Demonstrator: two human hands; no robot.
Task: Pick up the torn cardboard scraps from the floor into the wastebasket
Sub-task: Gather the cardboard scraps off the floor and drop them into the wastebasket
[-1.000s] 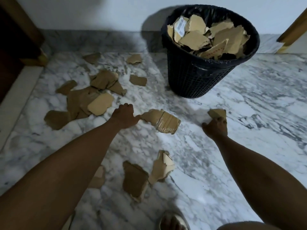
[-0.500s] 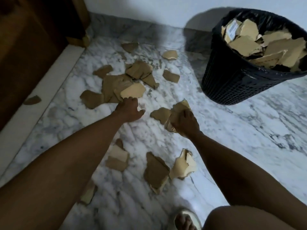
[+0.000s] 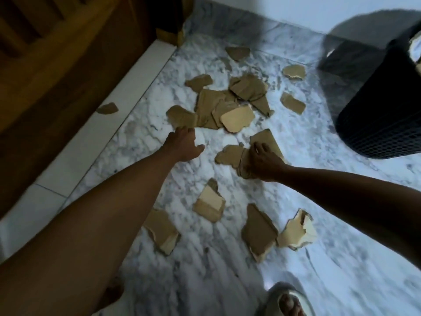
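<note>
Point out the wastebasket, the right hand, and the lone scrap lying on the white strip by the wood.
wastebasket (image 3: 376, 115): head view, its black mesh wall.
right hand (image 3: 262, 159): head view, back of the hand.
lone scrap (image 3: 107, 108): head view, its middle.

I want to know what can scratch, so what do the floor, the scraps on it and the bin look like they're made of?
The floor looks like polished marble: white with grey veins and a soft sheen, though it could be marble-look tile. The scraps look like brown cardboard, matte with ragged torn edges and paler inner layers. The bin looks like black plastic mesh, judging by the small regular openings in its wall.
</note>
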